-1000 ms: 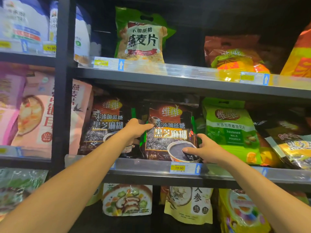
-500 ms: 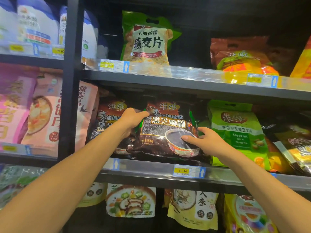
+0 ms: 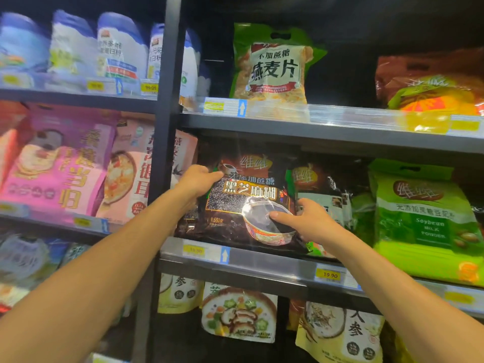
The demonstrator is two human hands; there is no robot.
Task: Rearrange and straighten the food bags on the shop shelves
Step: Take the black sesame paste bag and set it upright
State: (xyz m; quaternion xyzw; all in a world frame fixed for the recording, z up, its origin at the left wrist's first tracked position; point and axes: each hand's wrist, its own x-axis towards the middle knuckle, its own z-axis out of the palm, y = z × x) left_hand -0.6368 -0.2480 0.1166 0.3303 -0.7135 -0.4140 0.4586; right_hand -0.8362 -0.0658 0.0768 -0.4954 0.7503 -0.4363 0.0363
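Observation:
A dark brown black-sesame bag (image 3: 243,195) with a bowl picture stands tilted at the left end of the middle shelf (image 3: 272,260). My left hand (image 3: 196,180) grips its upper left edge. My right hand (image 3: 301,221) holds its lower right side, thumb across the bowl picture. Behind it on the right another dark bag (image 3: 322,189) shows, partly hidden. A green soybean milk powder bag (image 3: 424,221) stands further right.
A black upright post (image 3: 165,127) divides the shelving. Pink and peach bags (image 3: 65,163) fill the left bay. A green oat bag (image 3: 272,66) and an orange-green bag (image 3: 429,87) sit on the shelf above. Yellow pouches (image 3: 340,334) hang below.
Both hands have carried the sesame bag leftward along the middle shelf toward the post, covering the other sesame bag there. The camera has turned left and moved closer.

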